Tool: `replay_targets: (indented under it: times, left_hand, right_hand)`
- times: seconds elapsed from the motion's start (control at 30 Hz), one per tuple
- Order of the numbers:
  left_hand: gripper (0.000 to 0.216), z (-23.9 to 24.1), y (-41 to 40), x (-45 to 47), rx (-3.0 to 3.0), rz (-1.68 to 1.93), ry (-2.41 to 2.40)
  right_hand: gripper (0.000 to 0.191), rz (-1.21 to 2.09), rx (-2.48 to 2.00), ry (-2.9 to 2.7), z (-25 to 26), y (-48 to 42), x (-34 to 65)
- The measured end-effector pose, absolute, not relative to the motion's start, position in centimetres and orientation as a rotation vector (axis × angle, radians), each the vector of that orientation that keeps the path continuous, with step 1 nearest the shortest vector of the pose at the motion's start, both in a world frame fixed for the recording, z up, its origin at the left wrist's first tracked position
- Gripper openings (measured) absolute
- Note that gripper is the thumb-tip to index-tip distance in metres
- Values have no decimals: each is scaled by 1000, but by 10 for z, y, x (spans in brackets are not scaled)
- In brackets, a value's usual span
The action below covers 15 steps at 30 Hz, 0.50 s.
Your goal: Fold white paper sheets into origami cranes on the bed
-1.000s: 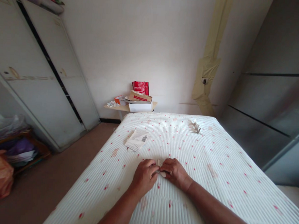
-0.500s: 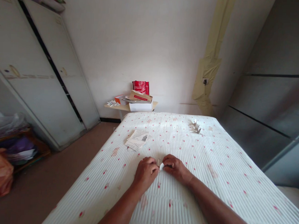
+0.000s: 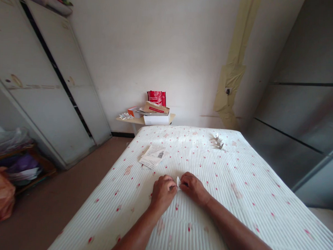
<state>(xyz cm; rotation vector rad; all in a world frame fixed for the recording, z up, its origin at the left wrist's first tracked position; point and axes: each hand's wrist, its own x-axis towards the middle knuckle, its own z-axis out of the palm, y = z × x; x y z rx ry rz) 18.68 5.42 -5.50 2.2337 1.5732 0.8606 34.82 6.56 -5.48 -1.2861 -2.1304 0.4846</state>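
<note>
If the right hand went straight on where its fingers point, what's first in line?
The right hand would likely meet the small white piece first, then the left hand; exact depth and contact are unclear.

Soft, uneven light with stretched edges

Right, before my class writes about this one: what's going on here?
A person's left hand and right hand meet at their fingertips around a small white piece, apparently paper, just above or on a red-spotted cover. Beyond the left hand lie some printed sheets; farther off to the right sits a cluster of small pale pieces. Against the wall, a red bag stands behind boxes.
</note>
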Motion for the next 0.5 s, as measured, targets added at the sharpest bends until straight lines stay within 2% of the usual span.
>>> replay_targets:
  times: [0.5]
  left_hand:
    - [8, -50, 51, 196, 2292, 713, 1780]
  right_hand:
    - [15, 519, -1382, -2125, -53, 66, 345]
